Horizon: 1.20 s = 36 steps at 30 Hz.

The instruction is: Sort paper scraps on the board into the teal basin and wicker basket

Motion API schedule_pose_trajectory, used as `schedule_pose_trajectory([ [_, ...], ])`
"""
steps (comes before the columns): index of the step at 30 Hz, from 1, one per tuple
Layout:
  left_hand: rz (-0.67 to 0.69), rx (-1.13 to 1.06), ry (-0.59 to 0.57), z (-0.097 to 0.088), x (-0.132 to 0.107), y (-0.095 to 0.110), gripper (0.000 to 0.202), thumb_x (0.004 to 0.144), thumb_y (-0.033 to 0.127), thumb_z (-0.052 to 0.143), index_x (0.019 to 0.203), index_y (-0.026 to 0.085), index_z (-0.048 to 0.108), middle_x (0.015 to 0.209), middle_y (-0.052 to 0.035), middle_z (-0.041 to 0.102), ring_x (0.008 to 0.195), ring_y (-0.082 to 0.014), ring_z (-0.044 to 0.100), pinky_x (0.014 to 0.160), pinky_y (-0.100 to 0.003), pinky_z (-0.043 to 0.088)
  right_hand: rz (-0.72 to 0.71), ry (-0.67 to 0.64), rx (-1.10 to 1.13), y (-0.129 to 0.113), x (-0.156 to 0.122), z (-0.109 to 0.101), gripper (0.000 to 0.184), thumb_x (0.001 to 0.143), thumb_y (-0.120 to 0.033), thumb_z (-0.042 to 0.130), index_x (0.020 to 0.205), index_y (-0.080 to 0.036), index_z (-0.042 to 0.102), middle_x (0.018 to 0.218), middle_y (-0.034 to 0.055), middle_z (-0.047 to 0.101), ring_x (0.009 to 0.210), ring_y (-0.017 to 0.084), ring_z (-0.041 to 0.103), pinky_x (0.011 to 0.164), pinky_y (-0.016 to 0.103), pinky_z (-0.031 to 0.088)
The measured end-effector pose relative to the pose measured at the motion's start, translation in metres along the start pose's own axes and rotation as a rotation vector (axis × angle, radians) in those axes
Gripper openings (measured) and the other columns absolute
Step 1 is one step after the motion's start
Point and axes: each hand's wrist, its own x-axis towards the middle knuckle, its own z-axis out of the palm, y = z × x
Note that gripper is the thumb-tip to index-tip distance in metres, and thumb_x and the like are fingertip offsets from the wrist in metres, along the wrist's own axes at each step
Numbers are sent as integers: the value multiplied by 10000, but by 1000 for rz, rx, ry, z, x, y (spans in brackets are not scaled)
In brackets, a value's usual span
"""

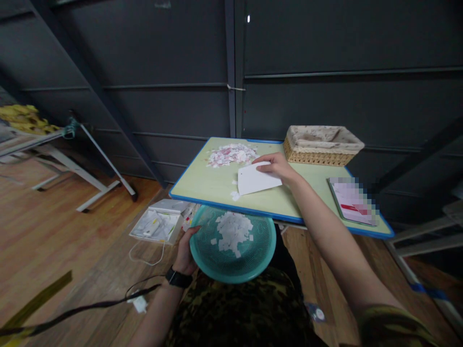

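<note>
My left hand (185,250) grips the rim of a teal round basket (211,260) held below the near edge of a green table (202,185). White paper scraps (233,230) lie in the basket. My right hand (277,166) rests on the tabletop, fingers closed on a white card (255,180) that stands on its edge. A few white scraps (235,195) sit by the card near the table edge. A larger pile of white and pink scraps (231,154) lies at the far side of the table.
A wicker basket (321,144) stands at the table's back right. A booklet (352,200) lies at its right edge. On the wooden floor to the left are a white box (159,222), a black cable (90,304) and a white metal frame (90,178). Behind is a dark wall.
</note>
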Motion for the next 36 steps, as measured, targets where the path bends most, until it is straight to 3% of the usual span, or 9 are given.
schedule_pose_trajectory([
  [6,25,-23,-27,-2,2,-1,61,673,177,628,689,122,650,572,-26,682,481,-158,589,519,-275,476,36,18,9,-1,-2,-5,371,545,-257,677,883,-110,713,627,28,651,472,114,498,431,223,323],
  [15,26,-20,-28,-2,1,0,60,669,182,631,671,123,646,548,-18,670,473,-156,583,516,-271,462,-97,-166,-66,7,2,9,424,618,-342,715,983,-128,691,889,60,680,665,124,575,561,237,429],
  [19,10,-19,-40,-2,1,0,64,668,181,633,684,121,647,554,-22,674,458,-154,576,501,-271,455,-115,-135,40,7,2,10,534,601,-372,745,1078,-151,648,975,71,671,713,133,592,594,252,455],
  [26,-2,-23,-28,1,0,1,83,673,168,622,716,110,662,546,-25,672,459,-155,589,495,-265,473,-58,-233,-18,7,0,10,440,587,-369,759,938,-115,682,794,43,679,640,124,577,554,231,436],
  [32,-3,1,-62,-1,-2,1,109,678,164,621,760,113,672,567,-31,685,490,-163,615,511,-265,497,-47,-342,-28,4,-3,9,431,589,-361,764,943,-125,690,853,51,689,702,135,594,595,238,458],
  [36,-3,25,-71,-1,-2,1,131,704,187,606,789,115,675,559,-33,684,469,-167,610,492,-270,494,23,-290,97,3,-2,6,440,551,-324,792,936,-137,690,830,41,694,679,129,603,591,234,456],
])
